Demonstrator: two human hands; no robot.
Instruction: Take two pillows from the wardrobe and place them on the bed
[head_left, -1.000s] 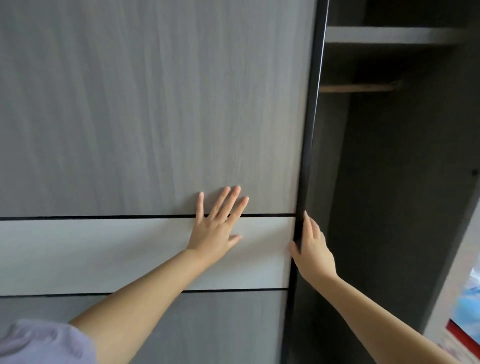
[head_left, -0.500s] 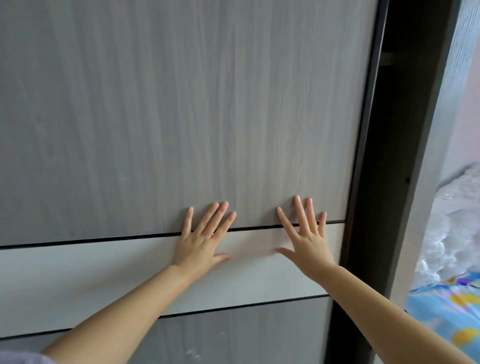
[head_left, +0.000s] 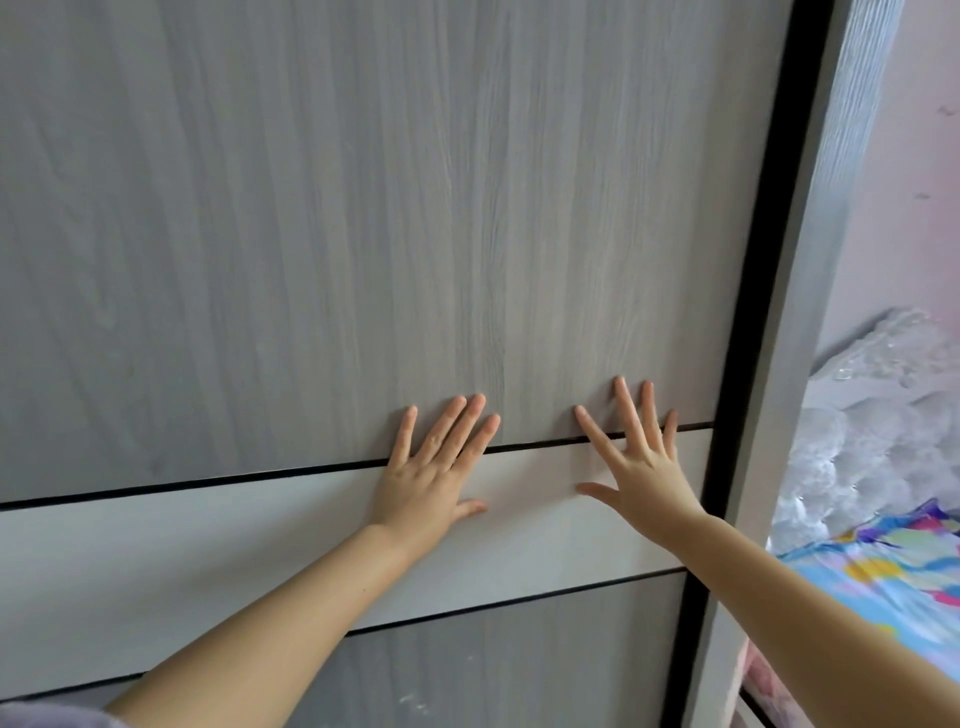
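A grey wood-grain sliding wardrobe door (head_left: 337, 234) with a pale horizontal band fills most of the view. My left hand (head_left: 434, 478) lies flat on the door at the band's upper seam, fingers spread. My right hand (head_left: 641, 467) lies flat beside it, nearer the door's black right edge (head_left: 748, 312). The door reaches the wardrobe's grey side panel (head_left: 810, 260), so the inside is hidden. No pillow shows in the wardrobe. At the far right lies the bed (head_left: 883, 582) with a colourful printed cover.
A bundle in clear crinkled plastic (head_left: 883, 415) rests against the pink wall (head_left: 914, 182) behind the bed. The wardrobe's side panel stands between me and the bed.
The door has slid right and shut the dark opening. My right hand left the door's edge and now lies flat on its face. The view has swung right, showing the bed.
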